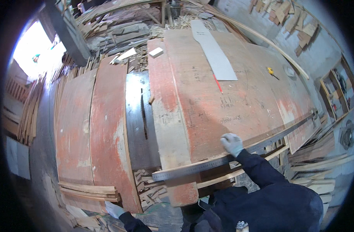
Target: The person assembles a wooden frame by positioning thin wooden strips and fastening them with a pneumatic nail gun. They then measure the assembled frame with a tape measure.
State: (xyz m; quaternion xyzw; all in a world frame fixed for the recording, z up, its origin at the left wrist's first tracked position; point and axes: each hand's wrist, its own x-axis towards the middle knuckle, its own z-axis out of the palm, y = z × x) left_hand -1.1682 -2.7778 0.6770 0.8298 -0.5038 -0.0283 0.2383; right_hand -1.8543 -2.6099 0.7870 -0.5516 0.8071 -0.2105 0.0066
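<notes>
My left hand point(114, 209), in a pale glove, is at the lower left beside the right end of a small stack of wooden strips point(88, 191). Its fingers look stretched out toward the stack; whether they touch it is unclear. My right hand point(231, 144), gloved too, is curled closed above the near edge of the large reddish board point(207, 116). What its fingers hold, if anything, is hidden. Just under that hand, a long metal straightedge with scale marks point(196, 168) runs along a thin wooden strip point(269, 135).
A white panel template point(215, 54), a red pencil point(218, 84) and a yellow-handled tool point(270, 71) lie on the board. A dark metal saw table with a slot point(138, 116) lies left of it. Scrap wood point(123, 36) piles up behind; offcuts point(150, 193) fill a gap in front.
</notes>
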